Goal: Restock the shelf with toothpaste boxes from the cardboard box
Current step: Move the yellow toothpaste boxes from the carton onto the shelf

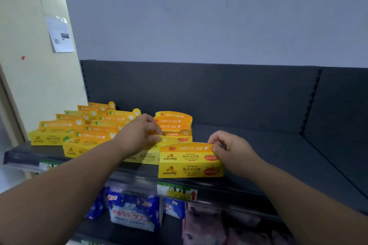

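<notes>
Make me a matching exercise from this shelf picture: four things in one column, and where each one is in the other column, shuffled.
Things:
1 left hand
2 right hand
3 blue package
4 price label

Places:
A on the shelf front edge
B pinches the right end of the front toothpaste box
C below the shelf
D holds the second toothpaste box, just behind the front one

Pairs: 1-D, 2-B, 3-C, 4-A

shelf (pixel 278 145) bare rightward, toothpaste boxes (pixel 89 131) crowd left
</notes>
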Available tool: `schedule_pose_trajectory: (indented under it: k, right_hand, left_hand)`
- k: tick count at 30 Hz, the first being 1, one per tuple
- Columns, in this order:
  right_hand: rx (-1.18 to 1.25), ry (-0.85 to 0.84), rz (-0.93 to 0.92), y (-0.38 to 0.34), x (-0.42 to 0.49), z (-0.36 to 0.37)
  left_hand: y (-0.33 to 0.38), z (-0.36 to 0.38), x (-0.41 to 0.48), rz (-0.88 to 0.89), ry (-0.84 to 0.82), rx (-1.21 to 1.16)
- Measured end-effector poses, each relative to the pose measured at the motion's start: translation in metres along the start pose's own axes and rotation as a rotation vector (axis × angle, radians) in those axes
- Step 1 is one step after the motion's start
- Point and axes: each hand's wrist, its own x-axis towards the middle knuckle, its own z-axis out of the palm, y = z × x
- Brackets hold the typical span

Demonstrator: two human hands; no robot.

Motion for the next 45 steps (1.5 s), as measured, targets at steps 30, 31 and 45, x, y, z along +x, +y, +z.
schedule_pose_trajectory:
  k: [30,31,45]
  right_hand:
    - [0.082,0.250,0.165,-0.071,-0.003,0.080]
    - [0.115,0.227,0.165,-0.071,-0.006,0.079]
    - [-0.168,0.415,0.335,-0.033,-0.160,-0.016]
  left_hand:
    - [-0.031,-0.018,0.037,0.344,-0.200,-0.004]
    - [-0.030,-0.018,0.035,0.343,-0.198,0.004]
    - [0.114,0.014,-0.042,0.480,-0.018,-0.105]
